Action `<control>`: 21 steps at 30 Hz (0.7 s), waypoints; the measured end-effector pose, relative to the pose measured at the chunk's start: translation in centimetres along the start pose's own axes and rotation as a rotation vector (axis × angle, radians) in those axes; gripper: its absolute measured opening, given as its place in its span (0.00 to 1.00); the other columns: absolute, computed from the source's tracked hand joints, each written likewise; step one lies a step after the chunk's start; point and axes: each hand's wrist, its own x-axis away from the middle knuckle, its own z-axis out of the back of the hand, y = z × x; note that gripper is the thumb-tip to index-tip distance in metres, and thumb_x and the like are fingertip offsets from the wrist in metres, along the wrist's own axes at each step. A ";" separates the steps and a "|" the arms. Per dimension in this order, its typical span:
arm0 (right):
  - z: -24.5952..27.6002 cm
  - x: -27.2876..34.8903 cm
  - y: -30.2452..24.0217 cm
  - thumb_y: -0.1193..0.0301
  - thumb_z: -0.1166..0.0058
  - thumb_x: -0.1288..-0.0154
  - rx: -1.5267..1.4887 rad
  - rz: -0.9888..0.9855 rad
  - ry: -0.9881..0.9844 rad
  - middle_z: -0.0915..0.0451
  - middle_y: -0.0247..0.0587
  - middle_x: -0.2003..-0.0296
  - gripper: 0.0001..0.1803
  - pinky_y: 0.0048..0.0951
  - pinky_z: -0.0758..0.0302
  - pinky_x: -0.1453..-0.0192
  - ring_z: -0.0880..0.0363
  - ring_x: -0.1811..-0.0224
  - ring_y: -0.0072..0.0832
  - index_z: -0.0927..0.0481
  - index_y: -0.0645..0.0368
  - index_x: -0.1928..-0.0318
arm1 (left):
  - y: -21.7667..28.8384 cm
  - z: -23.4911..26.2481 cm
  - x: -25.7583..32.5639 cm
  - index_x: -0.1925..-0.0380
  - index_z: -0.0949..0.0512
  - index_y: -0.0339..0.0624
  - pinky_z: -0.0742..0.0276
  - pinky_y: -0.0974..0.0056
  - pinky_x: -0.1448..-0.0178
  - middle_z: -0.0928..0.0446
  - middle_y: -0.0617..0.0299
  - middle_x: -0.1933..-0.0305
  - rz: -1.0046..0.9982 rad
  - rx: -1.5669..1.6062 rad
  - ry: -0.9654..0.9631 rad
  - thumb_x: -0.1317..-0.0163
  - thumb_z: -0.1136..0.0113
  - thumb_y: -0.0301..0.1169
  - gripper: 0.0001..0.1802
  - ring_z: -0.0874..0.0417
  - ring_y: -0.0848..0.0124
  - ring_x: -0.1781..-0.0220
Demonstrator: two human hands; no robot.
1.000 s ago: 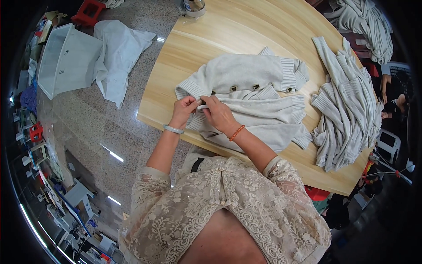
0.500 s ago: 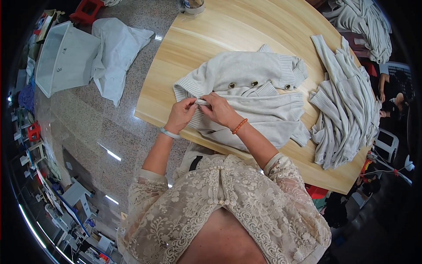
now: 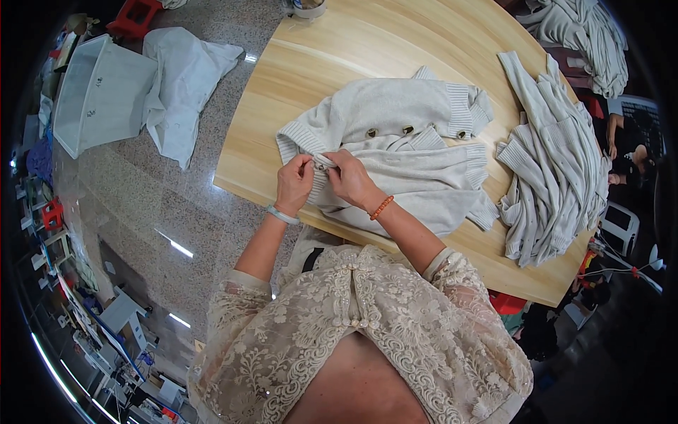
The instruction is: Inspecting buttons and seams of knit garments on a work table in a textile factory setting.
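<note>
A cream knit cardigan (image 3: 395, 102) with ribbed edges and several dark buttons (image 3: 407, 130) lies on the pale wooden table (image 3: 339, 42). At its left end, my left hand (image 3: 294, 185) pinches the ribbed edge between thumb and fingertips. Close beside it, my right hand (image 3: 349, 180) grips the same edge, its fingers bent over the knit. A small dark round spot, perhaps a button, shows between the two hands. My fingertips partly hide the cloth there.
To the right on the table lies a pile of similar cream knitwear (image 3: 547, 169). More knitwear (image 3: 583, 42) is heaped beyond the far right edge. On the floor at left stand a white plastic bin (image 3: 106, 99) and a white sack (image 3: 185, 88). Another person's arm (image 3: 616, 134) shows at far right.
My fingers have shifted slightly on the ribbed edge, and a small dark spot now shows between them. My left hand has turned a little more upright.
</note>
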 end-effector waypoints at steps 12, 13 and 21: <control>1.6 -1.1 1.4 0.84 0.52 0.46 -0.042 0.053 -0.206 0.24 0.54 0.65 0.11 0.40 0.26 0.58 0.23 0.64 0.51 0.22 0.67 0.62 | -1.3 0.2 0.3 0.61 0.22 0.33 0.34 0.77 0.66 0.26 0.72 0.71 0.036 0.170 -0.053 0.34 0.48 0.24 0.07 0.32 0.85 0.70; 1.6 -1.0 1.2 0.84 0.52 0.46 -0.043 0.051 -0.207 0.24 0.54 0.65 0.11 0.40 0.26 0.58 0.23 0.64 0.51 0.22 0.67 0.62 | -1.4 0.3 0.3 0.61 0.22 0.33 0.34 0.77 0.66 0.26 0.72 0.71 0.039 0.170 -0.054 0.34 0.48 0.24 0.07 0.32 0.85 0.70; 2.3 0.1 0.3 0.73 0.48 0.42 -0.014 -0.075 -0.091 0.23 0.51 0.65 0.08 0.39 0.26 0.63 0.22 0.68 0.46 0.21 0.64 0.63 | -2.9 1.6 -0.3 0.60 0.22 0.35 0.34 0.78 0.64 0.27 0.75 0.70 0.137 0.489 -0.055 0.33 0.47 0.27 0.08 0.32 0.87 0.68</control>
